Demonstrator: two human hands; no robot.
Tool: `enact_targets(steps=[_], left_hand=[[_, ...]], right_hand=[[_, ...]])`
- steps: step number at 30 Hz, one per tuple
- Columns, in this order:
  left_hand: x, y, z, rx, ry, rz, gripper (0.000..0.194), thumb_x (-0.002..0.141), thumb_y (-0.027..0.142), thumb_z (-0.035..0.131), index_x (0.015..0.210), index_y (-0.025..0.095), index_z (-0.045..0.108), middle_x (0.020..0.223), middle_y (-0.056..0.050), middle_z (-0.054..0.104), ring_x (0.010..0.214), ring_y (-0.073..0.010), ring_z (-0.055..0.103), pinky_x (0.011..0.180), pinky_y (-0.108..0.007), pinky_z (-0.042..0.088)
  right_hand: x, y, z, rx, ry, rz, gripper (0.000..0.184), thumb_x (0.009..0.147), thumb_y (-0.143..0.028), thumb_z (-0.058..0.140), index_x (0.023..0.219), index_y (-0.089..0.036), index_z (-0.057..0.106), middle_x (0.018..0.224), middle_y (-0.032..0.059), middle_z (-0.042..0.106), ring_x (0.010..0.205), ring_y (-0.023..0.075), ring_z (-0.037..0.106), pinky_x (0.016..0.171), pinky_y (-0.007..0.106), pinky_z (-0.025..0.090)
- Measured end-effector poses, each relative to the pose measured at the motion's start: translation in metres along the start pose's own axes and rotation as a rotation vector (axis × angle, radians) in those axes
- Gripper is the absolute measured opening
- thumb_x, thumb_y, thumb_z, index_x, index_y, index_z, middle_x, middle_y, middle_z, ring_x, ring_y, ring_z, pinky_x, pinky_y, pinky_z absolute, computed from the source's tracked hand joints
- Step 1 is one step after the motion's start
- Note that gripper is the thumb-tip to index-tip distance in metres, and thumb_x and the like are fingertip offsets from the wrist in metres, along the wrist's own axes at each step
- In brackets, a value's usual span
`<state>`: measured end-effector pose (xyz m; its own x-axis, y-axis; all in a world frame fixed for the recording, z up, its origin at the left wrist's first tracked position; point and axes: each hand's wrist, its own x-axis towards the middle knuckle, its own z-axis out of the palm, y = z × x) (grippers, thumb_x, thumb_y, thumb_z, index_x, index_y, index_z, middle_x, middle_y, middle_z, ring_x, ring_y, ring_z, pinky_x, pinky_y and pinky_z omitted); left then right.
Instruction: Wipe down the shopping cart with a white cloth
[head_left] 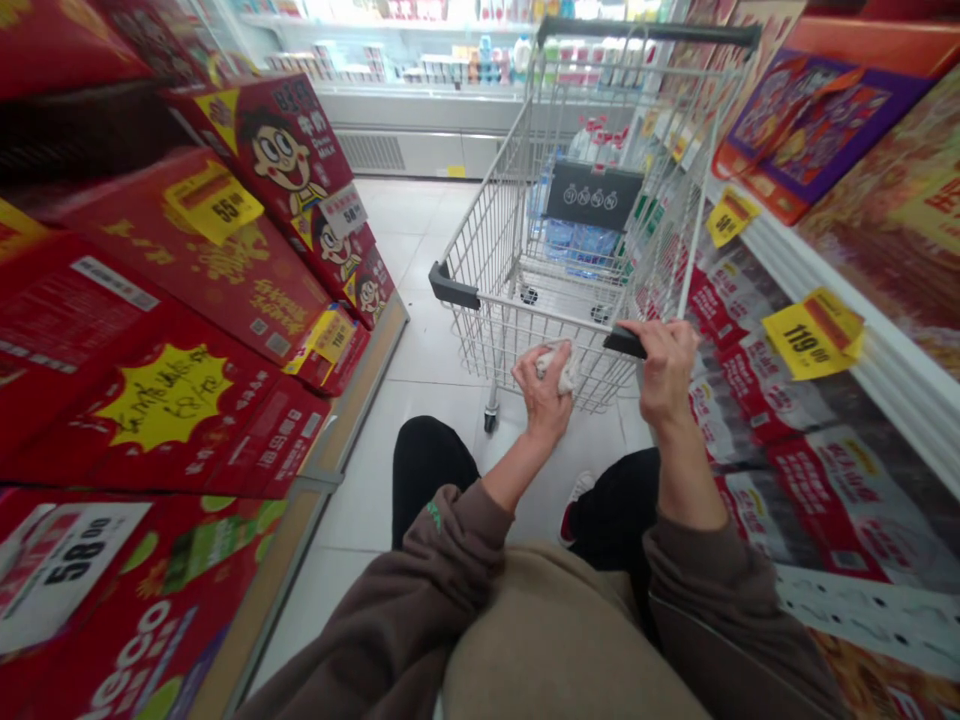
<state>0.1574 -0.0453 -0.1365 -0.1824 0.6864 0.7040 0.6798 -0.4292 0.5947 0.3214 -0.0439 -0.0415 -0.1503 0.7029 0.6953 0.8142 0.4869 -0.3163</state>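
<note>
A wire shopping cart (pixel 487 215) stands in front of me, its near end low before my knees. My right hand (pixel 664 365) is closed round the cart's near right corner, by a dark plastic corner guard (pixel 626 342). Fingers curled, my left hand (pixel 545 395) has a crumpled white cloth (pixel 561 368) in it, close to the wire of the near end. A matching corner guard (pixel 454 287) caps the near left corner. The cart's dark handle bar (pixel 652 33) is at the far end, and a dark panel (pixel 592 197) hangs below it.
Stacked red boxes (pixel 225 260) with yellow price tags line the left on a low platform (pixel 360 400). To the right runs a shelf edge (pixel 885 370) above red-wrapped packs (pixel 825 480). Bottled water packs (pixel 581 245) sit beyond the cart, before a lit refrigerated case (pixel 420 110). White tiled floor (pixel 420 340) lies between.
</note>
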Motion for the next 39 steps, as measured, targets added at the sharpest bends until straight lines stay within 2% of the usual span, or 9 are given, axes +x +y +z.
enact_targets(steps=[3,7,9,11,17,23,30,36,39], left_hand=[[-0.011,0.005,0.002,-0.065,-0.042,0.026,0.042,0.093,0.015,0.053,0.132,0.025,0.066,0.124,-0.011,0.054,0.120,-0.0261,0.050,0.106,-0.043,0.041],[0.005,0.010,-0.003,-0.076,0.196,-0.105,0.039,0.096,0.024,0.055,0.134,0.022,0.064,0.127,-0.013,0.051,0.124,-0.0274,0.048,0.110,-0.045,0.038],[0.011,0.014,0.001,-0.038,0.245,-0.155,0.040,0.096,0.025,0.055,0.135,0.022,0.062,0.130,-0.014,0.049,0.126,-0.0286,0.046,0.112,-0.046,0.036],[0.007,0.019,0.010,0.001,0.207,-0.124,0.041,0.094,0.021,0.055,0.133,0.023,0.064,0.130,-0.014,0.047,0.125,-0.0296,0.045,0.111,-0.048,0.036],[-0.024,0.029,0.025,0.039,-0.103,0.117,0.053,0.081,0.007,0.056,0.125,0.032,0.071,0.124,-0.009,0.053,0.119,-0.0286,0.044,0.106,-0.047,0.040],[-0.006,0.029,0.016,0.024,0.098,0.000,0.046,0.084,0.015,0.055,0.126,0.024,0.069,0.126,-0.012,0.050,0.121,-0.0305,0.043,0.109,-0.049,0.039],[-0.019,0.039,0.019,0.076,-0.104,0.164,0.054,0.078,0.005,0.058,0.124,0.032,0.072,0.123,-0.009,0.054,0.116,-0.0292,0.041,0.103,-0.047,0.040],[-0.016,0.055,0.016,0.112,-0.137,0.383,0.045,0.086,0.014,0.063,0.123,0.038,0.071,0.125,-0.007,0.059,0.118,-0.0298,0.041,0.097,-0.047,0.037],[-0.011,0.057,0.012,0.168,-0.084,0.421,0.040,0.089,0.014,0.062,0.119,0.038,0.072,0.123,-0.007,0.063,0.115,-0.0288,0.043,0.094,-0.048,0.036]], right_hand=[[0.001,-0.001,-0.003,0.013,-0.025,-0.004,0.085,0.098,-0.066,-0.004,0.122,-0.027,0.067,0.104,0.0054,0.068,0.096,0.0247,0.051,0.106,0.049,0.033],[0.001,-0.002,-0.005,0.013,-0.053,-0.015,0.085,0.098,-0.067,-0.005,0.125,-0.028,0.066,0.106,0.0054,0.068,0.097,0.0251,0.051,0.108,0.050,0.033],[0.000,-0.002,-0.004,0.013,-0.057,-0.022,0.084,0.098,-0.067,-0.004,0.127,-0.028,0.065,0.108,0.0055,0.068,0.098,0.0253,0.051,0.108,0.050,0.032],[0.000,-0.003,-0.003,0.009,-0.060,-0.023,0.085,0.098,-0.067,-0.004,0.128,-0.027,0.065,0.108,0.0058,0.068,0.098,0.0256,0.051,0.107,0.050,0.033],[0.001,-0.004,-0.004,0.017,-0.077,-0.019,0.084,0.098,-0.065,-0.003,0.130,-0.027,0.064,0.108,0.0067,0.067,0.099,0.0262,0.050,0.108,0.051,0.032],[0.003,-0.005,-0.016,0.119,-0.164,-0.012,0.083,0.098,-0.067,-0.003,0.137,-0.030,0.061,0.117,0.0057,0.069,0.106,0.0265,0.053,0.110,0.053,0.031],[0.013,0.011,-0.029,0.303,-0.287,0.025,0.092,0.096,-0.068,-0.008,0.134,-0.033,0.067,0.121,0.0054,0.073,0.115,0.0268,0.062,0.112,0.055,0.033],[0.016,0.006,-0.031,0.348,-0.306,0.017,0.091,0.096,-0.070,-0.006,0.134,-0.032,0.067,0.121,0.0046,0.074,0.113,0.0255,0.062,0.112,0.054,0.033],[0.014,0.002,-0.029,0.355,-0.294,0.009,0.089,0.098,-0.068,-0.005,0.135,-0.030,0.067,0.122,0.0048,0.074,0.115,0.0252,0.061,0.114,0.054,0.030]])
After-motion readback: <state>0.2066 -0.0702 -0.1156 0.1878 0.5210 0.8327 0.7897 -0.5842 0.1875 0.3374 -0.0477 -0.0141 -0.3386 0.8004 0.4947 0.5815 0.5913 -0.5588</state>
